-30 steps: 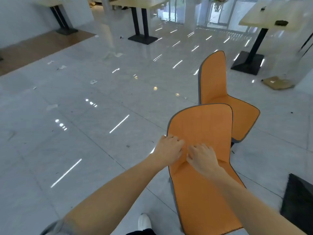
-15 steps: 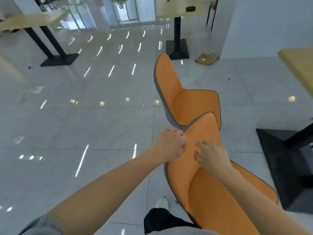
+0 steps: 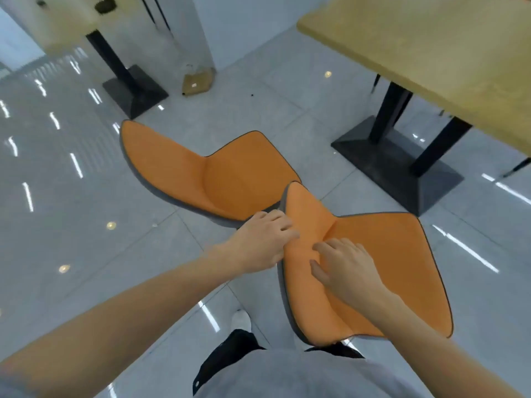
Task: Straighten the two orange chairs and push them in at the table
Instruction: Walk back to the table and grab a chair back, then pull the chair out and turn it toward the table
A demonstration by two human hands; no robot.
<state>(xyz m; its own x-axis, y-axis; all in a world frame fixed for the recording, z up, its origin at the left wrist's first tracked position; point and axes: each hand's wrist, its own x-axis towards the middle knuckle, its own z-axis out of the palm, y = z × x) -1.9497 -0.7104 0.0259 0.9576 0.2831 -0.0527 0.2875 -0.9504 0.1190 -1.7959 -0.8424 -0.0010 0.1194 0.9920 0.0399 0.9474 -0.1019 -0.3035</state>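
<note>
Both hands are on the backrest of the near orange chair [image 3: 382, 262], which sits right in front of the person, its seat pointing toward the table [image 3: 448, 61] at upper right. The left hand [image 3: 258, 242] curls over the backrest's left edge w/ fingers [image 3: 283, 222] wrapped onto the front face and the thumb hidden behind, so it's gripping that grey-trimmed rim. The right hand [image 3: 344, 268] lies on the front of the backrest, fingers a bit spread and bent, pressing into the orange cushion; can't tell if the thumb hooks anything. The second orange chair [image 3: 212, 170] stands just beyond, on the left, its seat edge touching or nearly touching the top corner of the near chair's backrest; its own backrest leans away to the upper left. Neither chair is under the table: the near chair's seat ends close to the black table base [image 3: 382, 159], w/ bare grey tile floor [image 3: 86, 225] between them. The table has a light wood top on black legs. A second table [image 3: 51, 18] w/ a black pedestal sits at upper left, and a small brown bag-like item [image 3: 198, 81] lies on the floor by the wall, blurry. At the bottom, a white shoe [image 3: 240, 320], dark trousers and a grey shirt show.
</note>
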